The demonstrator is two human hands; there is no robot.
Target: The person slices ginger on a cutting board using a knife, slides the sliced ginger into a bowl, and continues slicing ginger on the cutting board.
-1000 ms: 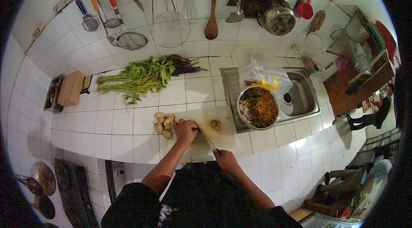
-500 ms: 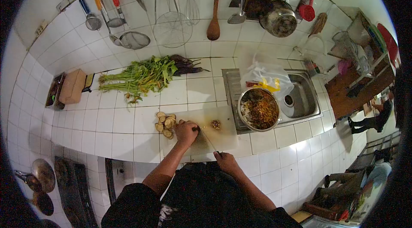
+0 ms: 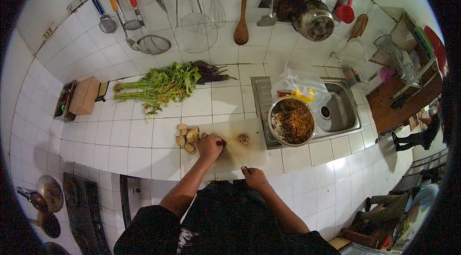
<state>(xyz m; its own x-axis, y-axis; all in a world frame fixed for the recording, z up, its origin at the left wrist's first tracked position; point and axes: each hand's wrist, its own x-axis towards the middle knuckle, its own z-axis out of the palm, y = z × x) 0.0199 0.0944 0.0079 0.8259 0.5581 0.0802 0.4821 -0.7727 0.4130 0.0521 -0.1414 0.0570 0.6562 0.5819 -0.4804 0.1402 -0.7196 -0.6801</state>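
My left hand point(image 3: 210, 147) is closed on a small dark piece, too small to make out, over the translucent cutting board point(image 3: 257, 156). A knife point(image 3: 234, 153) is gripped by its handle in my right hand point(image 3: 255, 178), its blade slanting up to the fingers of my left hand. Left of that hand lie several round pale slices with dark rims point(image 3: 186, 138). A small pile of chopped bits point(image 3: 243, 139) rests on the board to the right of the blade.
Leafy greens point(image 3: 161, 84) and dark eggplants point(image 3: 211, 72) lie at the back. A bowl of food point(image 3: 293, 123) and a plastic bag point(image 3: 301, 84) stand by the sink point(image 3: 353, 115). Utensils and pans hang on the wall. Two people point(image 3: 422, 132) are far right.
The whole view has shifted slightly. Both hands stay in nearly the same place on the board, with the knife still beside the fingers of my left hand.
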